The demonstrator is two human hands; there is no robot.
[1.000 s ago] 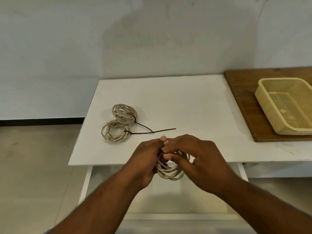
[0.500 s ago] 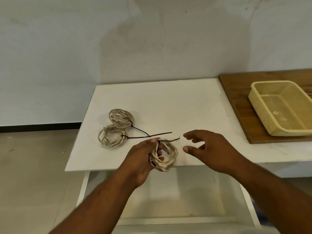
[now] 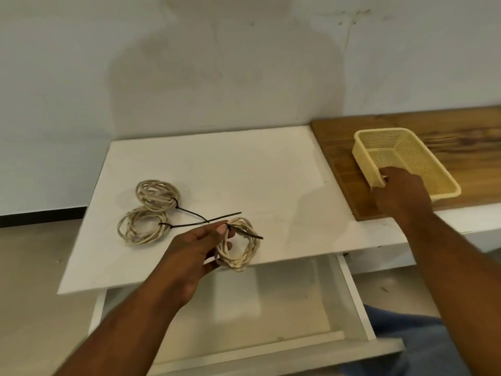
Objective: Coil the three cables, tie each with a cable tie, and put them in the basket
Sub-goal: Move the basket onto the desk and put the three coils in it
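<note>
Over the white table's [image 3: 244,164] near edge, left hand [image 3: 195,248] pinches a tied cable coil [image 3: 241,252] between thumb and fingers, while right hand [image 3: 401,194] grips the basket's [image 3: 379,132] near corner over on the wooden board [image 3: 339,150]. Two other tied coils [image 3: 156,195] sit touching, further left.

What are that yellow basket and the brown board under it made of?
The pale yellow mesh basket looks like moulded plastic: uniform colour, fine perforated walls, smooth rim. The brown board beneath looks like wood, with streaked grain, though possibly printed laminate.
</note>
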